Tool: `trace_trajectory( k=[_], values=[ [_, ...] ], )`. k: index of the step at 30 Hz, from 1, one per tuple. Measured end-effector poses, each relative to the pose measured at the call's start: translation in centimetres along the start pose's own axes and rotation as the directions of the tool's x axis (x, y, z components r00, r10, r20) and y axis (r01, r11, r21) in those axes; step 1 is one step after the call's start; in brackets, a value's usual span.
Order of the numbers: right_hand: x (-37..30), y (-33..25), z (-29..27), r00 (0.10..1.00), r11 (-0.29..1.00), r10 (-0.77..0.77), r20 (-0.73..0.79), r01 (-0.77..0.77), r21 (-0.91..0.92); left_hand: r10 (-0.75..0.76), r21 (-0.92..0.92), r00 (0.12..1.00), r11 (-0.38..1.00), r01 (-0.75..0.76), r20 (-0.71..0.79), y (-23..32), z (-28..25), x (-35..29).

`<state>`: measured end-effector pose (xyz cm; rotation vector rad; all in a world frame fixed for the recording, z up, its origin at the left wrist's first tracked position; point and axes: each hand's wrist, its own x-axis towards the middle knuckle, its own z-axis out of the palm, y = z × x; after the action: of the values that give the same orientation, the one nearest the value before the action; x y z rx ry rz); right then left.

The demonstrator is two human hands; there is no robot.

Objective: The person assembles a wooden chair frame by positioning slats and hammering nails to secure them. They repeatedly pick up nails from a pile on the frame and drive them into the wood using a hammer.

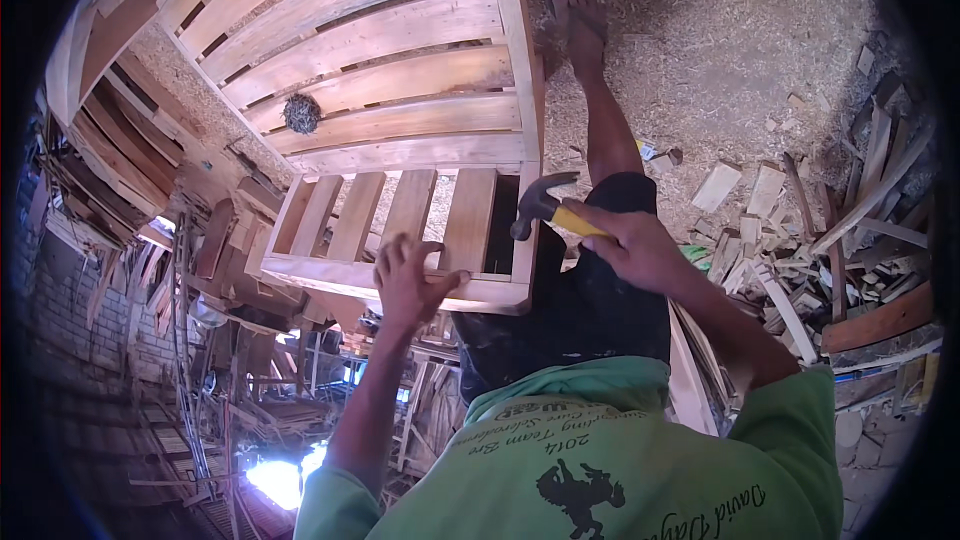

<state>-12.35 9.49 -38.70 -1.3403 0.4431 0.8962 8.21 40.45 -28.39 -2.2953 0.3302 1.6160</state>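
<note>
A slatted wooden bench or bed frame [430, 70] of pale timber stands before me, its shorter slatted side [408, 202] nearest me. My left hand [408, 280] rests on the near rail [330, 275] of that side, fingers spread, with the thumb lying apart by the last slat [468, 220]. Whether a nail is under those fingertips cannot be made out. In my right hand [640, 250] is a claw hammer [540, 208] with a dark head and yellow handle. Its head hangs over the frame's right corner post, close to a dark gap beside the last slat.
A dark round heap of what look like nails [301, 113] sits on the long slats. Wood offcuts [770, 190] and scrap lie at the right on the sawdust-covered floor [720, 50]. Stacked boards [130, 140] line the left. My sandalled foot [580, 20] stands beyond the frame's right edge.
</note>
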Motion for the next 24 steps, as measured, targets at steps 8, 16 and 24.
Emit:
trace_trajectory(
  k=[8,16,24],
  values=[
    [-3.4,-6.4,2.7,0.976,0.995,-0.095,-0.198,0.092,-0.027,-0.112,-0.072,0.898,0.985,0.156,0.426,-3.3,0.5,2.5],
    [-2.5,-6.1,7.2,0.979,0.959,-0.159,-0.126,0.122,-0.255,-0.034,-0.034,0.827,0.997,0.064,0.561,-4.2,-0.1,4.3],
    [-2.3,-7.2,8.6,0.941,0.963,-0.22,-0.257,0.168,-0.211,-0.087,0.01,0.827,0.995,0.098,0.556,-3.5,-0.1,4.9]
  ],
)
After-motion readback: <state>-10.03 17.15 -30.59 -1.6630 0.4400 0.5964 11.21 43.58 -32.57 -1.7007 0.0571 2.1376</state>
